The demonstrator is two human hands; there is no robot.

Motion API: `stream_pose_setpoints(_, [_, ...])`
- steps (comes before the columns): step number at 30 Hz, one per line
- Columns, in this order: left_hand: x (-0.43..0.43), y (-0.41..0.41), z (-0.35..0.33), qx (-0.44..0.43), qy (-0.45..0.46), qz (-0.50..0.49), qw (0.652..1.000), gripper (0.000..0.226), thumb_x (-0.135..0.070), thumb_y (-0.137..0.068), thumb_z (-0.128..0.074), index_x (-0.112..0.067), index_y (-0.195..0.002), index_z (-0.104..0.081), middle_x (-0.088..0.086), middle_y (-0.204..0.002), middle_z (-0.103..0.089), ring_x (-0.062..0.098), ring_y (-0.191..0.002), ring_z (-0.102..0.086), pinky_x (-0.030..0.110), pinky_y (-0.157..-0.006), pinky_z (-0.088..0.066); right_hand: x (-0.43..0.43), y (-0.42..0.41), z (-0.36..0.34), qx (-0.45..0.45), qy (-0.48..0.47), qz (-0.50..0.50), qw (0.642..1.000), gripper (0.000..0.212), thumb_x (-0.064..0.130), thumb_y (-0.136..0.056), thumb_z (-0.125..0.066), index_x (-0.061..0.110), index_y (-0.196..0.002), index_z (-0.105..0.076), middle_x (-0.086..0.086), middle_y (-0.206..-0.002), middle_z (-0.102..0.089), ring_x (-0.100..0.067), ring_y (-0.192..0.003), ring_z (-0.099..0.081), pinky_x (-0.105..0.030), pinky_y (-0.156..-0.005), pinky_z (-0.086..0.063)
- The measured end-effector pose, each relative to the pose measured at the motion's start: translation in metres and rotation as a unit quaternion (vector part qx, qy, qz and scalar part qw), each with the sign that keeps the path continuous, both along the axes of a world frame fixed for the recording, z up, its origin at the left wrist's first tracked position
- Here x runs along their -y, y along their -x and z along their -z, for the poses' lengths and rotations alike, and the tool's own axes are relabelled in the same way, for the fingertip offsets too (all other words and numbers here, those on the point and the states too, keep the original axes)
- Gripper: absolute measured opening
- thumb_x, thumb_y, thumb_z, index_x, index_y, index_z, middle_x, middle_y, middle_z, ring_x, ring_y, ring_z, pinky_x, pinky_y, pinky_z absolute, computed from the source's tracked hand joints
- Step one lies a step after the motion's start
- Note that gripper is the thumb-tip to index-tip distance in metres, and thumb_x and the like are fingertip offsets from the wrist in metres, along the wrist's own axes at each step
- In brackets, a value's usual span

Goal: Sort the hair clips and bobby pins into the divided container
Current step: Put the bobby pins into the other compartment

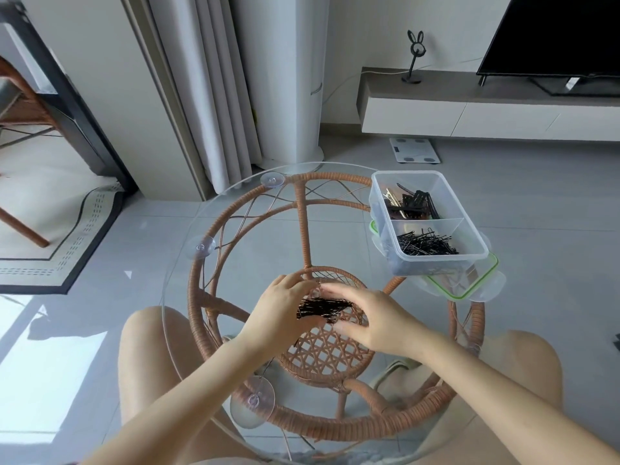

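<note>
A bundle of black bobby pins point(321, 309) is cupped between my left hand point(280, 315) and my right hand point(367, 318) over the middle of the round glass table point(208, 223). Both hands curl around the bundle from either side. At the table's right stands the clear divided container point(469, 229). Its far compartment holds several black and metal hair clips point(407, 204). Its near compartment holds a heap of bobby pins point(427, 245).
The container rests on its green-rimmed lid point(476, 285), which overhangs the table's right edge. A lone bobby pin point(268, 367) lies near the front left of the glass. Under the glass is a rattan frame point(303, 223). My knees are beneath the table.
</note>
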State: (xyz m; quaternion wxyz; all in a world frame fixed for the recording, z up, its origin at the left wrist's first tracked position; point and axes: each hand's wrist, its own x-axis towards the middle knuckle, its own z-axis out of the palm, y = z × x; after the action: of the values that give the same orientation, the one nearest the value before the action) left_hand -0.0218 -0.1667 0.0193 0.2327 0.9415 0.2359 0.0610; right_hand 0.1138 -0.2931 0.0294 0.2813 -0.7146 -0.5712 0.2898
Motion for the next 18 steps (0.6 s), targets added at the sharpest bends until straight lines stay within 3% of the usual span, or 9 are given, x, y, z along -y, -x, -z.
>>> stream_pose_setpoints(4, [-0.006, 0.009, -0.009, -0.029, -0.031, -0.008, 0.999, 0.078, -0.059, -0.071, -0.064, -0.032, -0.138, -0.035, -0.005, -0.134, -0.043, 0.017, -0.124, -0.036, 0.032, -0.106, -0.033, 0.009, -0.007, -0.008, 0.233, 0.048, -0.023, 0.971, 0.096, 0.061, -0.068, -0.064, 0.026, -0.144, -0.017, 0.01, -0.147, -0.027, -0.01, -0.134, -0.021, -0.031, -0.112, -0.015])
stream_pose_setpoints(7, [-0.006, 0.019, -0.012, -0.091, -0.031, -0.048, 0.994, 0.092, -0.066, -0.067, -0.062, -0.029, -0.142, -0.025, -0.002, -0.135, -0.039, 0.018, -0.125, -0.034, 0.032, -0.106, -0.034, 0.001, -0.009, -0.002, 0.291, 0.082, 0.001, 0.953, 0.103, 0.071, -0.062, -0.06, 0.019, -0.142, -0.023, 0.003, -0.137, -0.034, -0.017, -0.125, -0.029, -0.033, -0.105, -0.026])
stream_pose_setpoints(11, [-0.003, 0.022, -0.012, -0.12, -0.03, -0.055, 0.991, 0.091, -0.064, -0.066, -0.063, -0.021, -0.14, -0.031, 0.0, -0.133, -0.04, 0.018, -0.124, -0.036, 0.03, -0.105, -0.034, -0.018, -0.003, 0.005, 0.256, 0.041, -0.001, 0.966, 0.07, 0.056, -0.071, -0.065, 0.016, -0.126, -0.048, 0.001, -0.116, -0.048, -0.018, -0.112, -0.041, -0.029, -0.088, -0.037])
stream_pose_setpoints(14, [-0.004, 0.023, -0.013, -0.114, -0.018, -0.05, 0.992, 0.083, -0.059, -0.068, -0.066, -0.02, -0.136, -0.037, 0.001, -0.13, -0.042, 0.018, -0.122, -0.038, 0.028, -0.103, -0.035, -0.029, 0.003, 0.003, 0.202, 0.01, -0.018, 0.979, 0.041, 0.034, -0.08, -0.065, 0.014, -0.115, -0.059, -0.004, -0.107, -0.057, -0.021, -0.106, -0.048, -0.034, -0.086, -0.044])
stream_pose_setpoints(18, [-0.007, 0.022, -0.014, -0.107, -0.011, -0.043, 0.993, 0.073, -0.055, -0.07, -0.067, -0.019, -0.129, -0.046, -0.001, -0.125, -0.044, 0.016, -0.117, -0.041, 0.025, -0.099, -0.037, -0.034, 0.007, 0.005, 0.251, -0.025, -0.065, 0.966, 0.018, 0.017, -0.083, -0.061, 0.004, -0.094, -0.066, -0.013, -0.09, -0.062, -0.029, -0.091, -0.055, -0.045, -0.079, -0.049])
